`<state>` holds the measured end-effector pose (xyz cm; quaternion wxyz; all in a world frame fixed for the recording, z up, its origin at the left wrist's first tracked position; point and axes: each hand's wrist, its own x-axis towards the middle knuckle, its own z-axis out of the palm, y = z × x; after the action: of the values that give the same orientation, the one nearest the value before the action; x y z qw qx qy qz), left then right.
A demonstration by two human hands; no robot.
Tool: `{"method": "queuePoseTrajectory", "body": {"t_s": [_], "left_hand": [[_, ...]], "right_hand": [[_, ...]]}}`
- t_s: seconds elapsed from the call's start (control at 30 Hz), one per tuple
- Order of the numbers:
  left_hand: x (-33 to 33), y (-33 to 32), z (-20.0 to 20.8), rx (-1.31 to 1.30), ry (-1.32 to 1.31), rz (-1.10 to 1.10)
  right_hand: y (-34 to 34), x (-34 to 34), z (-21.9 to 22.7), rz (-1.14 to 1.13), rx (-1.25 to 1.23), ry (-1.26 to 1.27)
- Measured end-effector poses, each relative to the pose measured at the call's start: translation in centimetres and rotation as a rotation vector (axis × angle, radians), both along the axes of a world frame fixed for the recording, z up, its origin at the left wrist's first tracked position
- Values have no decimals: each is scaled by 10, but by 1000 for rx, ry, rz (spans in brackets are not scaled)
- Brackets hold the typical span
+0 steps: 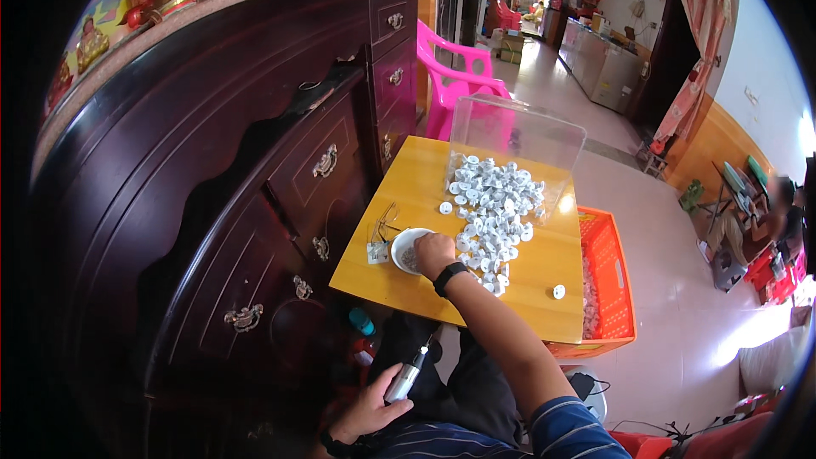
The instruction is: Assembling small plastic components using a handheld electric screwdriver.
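My left hand is closed around a slim silver electric screwdriver, held low over my lap with its dark tip pointing up and away. My right hand reaches down into a white bowl on the yellow table. Its fingers look bunched together, and their tips are hidden by the hand itself. Small metallic pieces, too tiny to name for sure, lie in the bowl. Just right of the bowl spreads a heap of white round plastic parts, spilling from a clear plastic box tipped on its side.
Eyeglasses and a small tag lie left of the bowl. One white part sits alone near the table's right edge. An orange crate stands right, a dark cabinet left, a pink chair behind. Someone sits far right.
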<state>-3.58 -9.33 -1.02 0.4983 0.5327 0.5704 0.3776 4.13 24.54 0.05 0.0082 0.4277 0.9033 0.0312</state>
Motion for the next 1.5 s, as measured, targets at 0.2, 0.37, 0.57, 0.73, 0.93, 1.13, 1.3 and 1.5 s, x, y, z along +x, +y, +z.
{"method": "queuePoseTrajectory", "body": {"t_s": [0.2, 0.37, 0.57, 0.73, 0.93, 1.13, 1.3, 1.5], "left_hand": [[-1, 2, -12, 60, -38, -9], [0, 3, -7, -54, -64, 4], [4, 10, -6, -32, -80, 10], [7, 22, 3, -29, -124, -4], [14, 37, 4, 71, -190, -61], [33, 48, 1, 81, -198, -93], [41, 49, 7, 120, -122, -126], [43, 48, 15, 90, -86, -161]], "right_hand": [[4, -1, 1, 0, -21, 6], [7, 3, -3, 15, 8, 75], [-12, 26, 35, -151, -107, 411], [-46, 95, 26, -140, -801, 1389], [-121, 174, -16, -341, -1161, 1724], [-145, 195, -40, -354, -1242, 1835], [-142, 192, -41, -400, -1301, 1857], [-139, 187, -35, -329, -1395, 1870]]}}
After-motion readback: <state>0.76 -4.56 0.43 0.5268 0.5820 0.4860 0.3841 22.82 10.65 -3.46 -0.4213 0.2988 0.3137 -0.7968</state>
